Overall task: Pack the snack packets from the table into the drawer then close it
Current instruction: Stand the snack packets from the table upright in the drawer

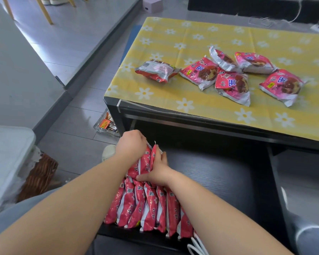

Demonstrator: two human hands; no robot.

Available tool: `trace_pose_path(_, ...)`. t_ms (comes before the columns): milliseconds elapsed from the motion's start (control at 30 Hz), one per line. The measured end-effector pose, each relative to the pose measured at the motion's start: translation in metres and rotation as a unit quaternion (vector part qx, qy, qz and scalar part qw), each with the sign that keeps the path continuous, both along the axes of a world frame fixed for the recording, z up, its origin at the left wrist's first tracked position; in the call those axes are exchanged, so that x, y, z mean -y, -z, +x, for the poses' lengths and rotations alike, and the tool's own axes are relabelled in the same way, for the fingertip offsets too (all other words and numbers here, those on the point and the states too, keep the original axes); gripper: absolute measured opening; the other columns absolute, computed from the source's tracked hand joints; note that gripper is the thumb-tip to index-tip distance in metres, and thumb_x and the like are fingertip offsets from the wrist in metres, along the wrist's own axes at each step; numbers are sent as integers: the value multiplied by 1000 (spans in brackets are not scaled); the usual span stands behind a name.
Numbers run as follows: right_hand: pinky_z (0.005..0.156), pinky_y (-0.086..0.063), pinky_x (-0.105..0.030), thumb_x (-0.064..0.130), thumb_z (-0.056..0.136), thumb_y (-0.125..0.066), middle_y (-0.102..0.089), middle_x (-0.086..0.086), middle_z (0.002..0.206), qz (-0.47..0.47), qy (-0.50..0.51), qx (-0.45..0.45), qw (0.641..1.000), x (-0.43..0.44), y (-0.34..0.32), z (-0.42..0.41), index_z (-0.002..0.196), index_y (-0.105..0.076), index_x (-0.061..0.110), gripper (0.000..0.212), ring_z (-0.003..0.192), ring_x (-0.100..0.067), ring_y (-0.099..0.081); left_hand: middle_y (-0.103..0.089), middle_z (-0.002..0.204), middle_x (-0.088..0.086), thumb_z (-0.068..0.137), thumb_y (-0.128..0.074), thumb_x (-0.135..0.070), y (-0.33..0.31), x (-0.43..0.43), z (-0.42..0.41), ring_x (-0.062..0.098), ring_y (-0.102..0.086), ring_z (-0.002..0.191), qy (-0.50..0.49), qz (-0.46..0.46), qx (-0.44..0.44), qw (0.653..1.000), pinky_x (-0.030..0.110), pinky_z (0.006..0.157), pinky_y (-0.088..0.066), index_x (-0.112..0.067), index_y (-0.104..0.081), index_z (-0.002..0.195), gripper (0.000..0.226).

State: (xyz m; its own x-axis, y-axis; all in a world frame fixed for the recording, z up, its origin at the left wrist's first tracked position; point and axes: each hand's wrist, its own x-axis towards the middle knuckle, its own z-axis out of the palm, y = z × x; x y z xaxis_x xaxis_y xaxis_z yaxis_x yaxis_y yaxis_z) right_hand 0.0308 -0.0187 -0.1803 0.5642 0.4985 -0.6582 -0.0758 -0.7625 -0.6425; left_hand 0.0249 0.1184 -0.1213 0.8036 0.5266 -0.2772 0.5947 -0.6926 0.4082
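Note:
Several pink and red snack packets (228, 74) lie loose on the table's yellow flowered cloth (173, 43). Below it the dark drawer (219, 173) stands pulled open. A row of packets (147, 208) stands on edge along the drawer's left side. Behind that row two more upright packets (145, 162) are squeezed between my hands. My left hand (131, 144) grips them from the left. My right hand (159, 170) presses flat against them from the right.
A glass tray of small items (107, 126) sits on the floor by the table's left leg. A wicker basket (39, 175) and a white seat (6, 153) are at the left. White cords (197, 247) hang at the drawer's front edge.

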Motion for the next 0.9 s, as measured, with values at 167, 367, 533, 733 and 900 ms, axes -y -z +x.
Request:
trace_pose_path(167,127,-13,-62,48,68,-94,25,-3,171,38,48,-36,997,-1,-1,8,157,26,47,149,160,-35,8,-68,101,-6,102,-55,-22,7,-2,0,4,-58,71,-34,-49,72,996,19,51,-38,-28,-66,123,24)
trace_pose_path(367,125,-21,-62,42,69,-94,21,-1,173,87,126,-76,985,-6,3,11,159,20,45,146,160,-35,1,-72,106,-2,99,-57,-16,13,-7,0,6,-63,77,-39,-90,83,992,18,53,-42,-25,-63,132,35)
trace_pose_path(533,126,-16,-62,43,72,-92,24,-2,172,70,94,-74,990,-3,2,17,159,21,44,143,160,-35,6,-69,98,-10,99,-59,-20,14,-6,2,3,-62,75,-22,-97,74,992,15,54,-40,-25,-60,135,37)
trace_pose_path(733,126,-15,-62,55,75,-85,17,-7,173,40,55,27,997,19,-6,19,163,11,40,131,160,-35,6,-64,100,-13,96,-59,-23,4,3,-9,2,-60,71,38,-69,66,995,16,55,-41,-26,-58,139,43)
trace_pose_path(900,128,-16,-57,60,83,-76,12,-6,174,-5,28,127,992,53,-27,23,164,7,39,117,160,-36,6,-54,140,5,95,-60,-26,-2,21,-21,13,-61,97,90,-33,62,993,24,76,-50,-27,-54,144,50)
